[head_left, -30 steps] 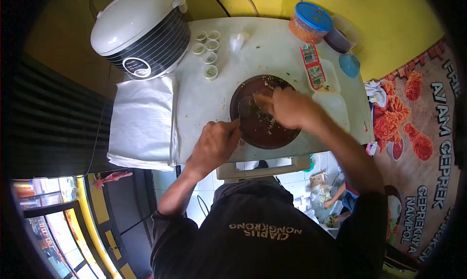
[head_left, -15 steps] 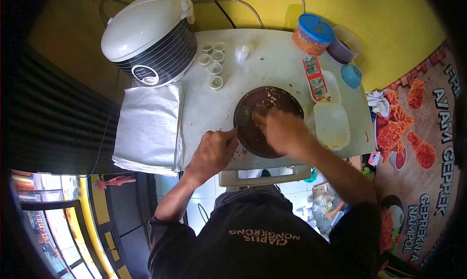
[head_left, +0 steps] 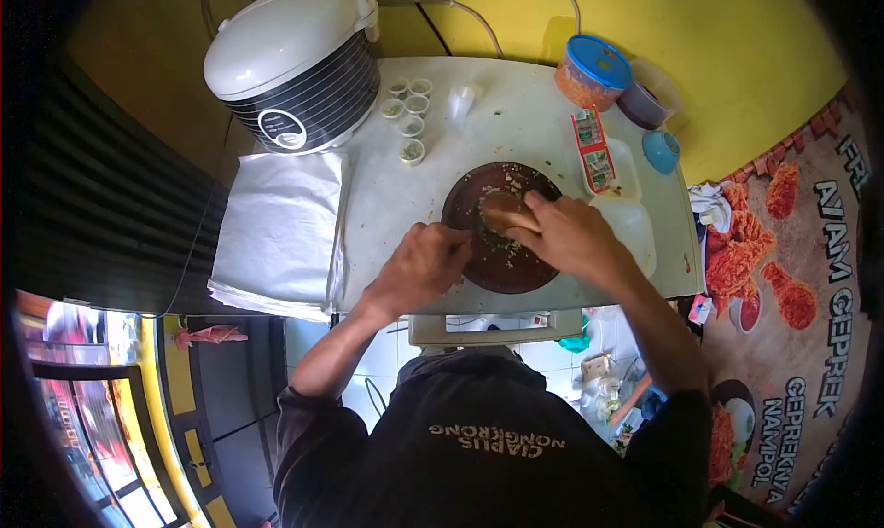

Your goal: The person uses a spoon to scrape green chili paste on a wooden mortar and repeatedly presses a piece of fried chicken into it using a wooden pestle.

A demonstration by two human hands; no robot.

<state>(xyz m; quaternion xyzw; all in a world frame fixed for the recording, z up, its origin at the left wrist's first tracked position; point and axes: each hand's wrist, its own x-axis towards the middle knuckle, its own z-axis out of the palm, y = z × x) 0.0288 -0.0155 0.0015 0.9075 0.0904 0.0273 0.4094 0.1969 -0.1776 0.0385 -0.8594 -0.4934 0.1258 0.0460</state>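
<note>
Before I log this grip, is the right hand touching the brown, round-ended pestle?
Touching. The head view shows the right hand closed around the pestle.

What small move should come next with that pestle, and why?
Probably the right hand should ease the pestle slightly toward the far rim: pale bits lie scattered there on the dark round dish, beyond the pestle's head, while the left hand sits at the opposite, left edge.

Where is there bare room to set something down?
Widest, crumbs aside: beyond the brown dish, between small cups and foam box. A narrower strip separates dish and white sheets. Crowded: the dish, with left hand and right hand at it, and the corner holding blue-lidded tub and blue bowl.
</note>
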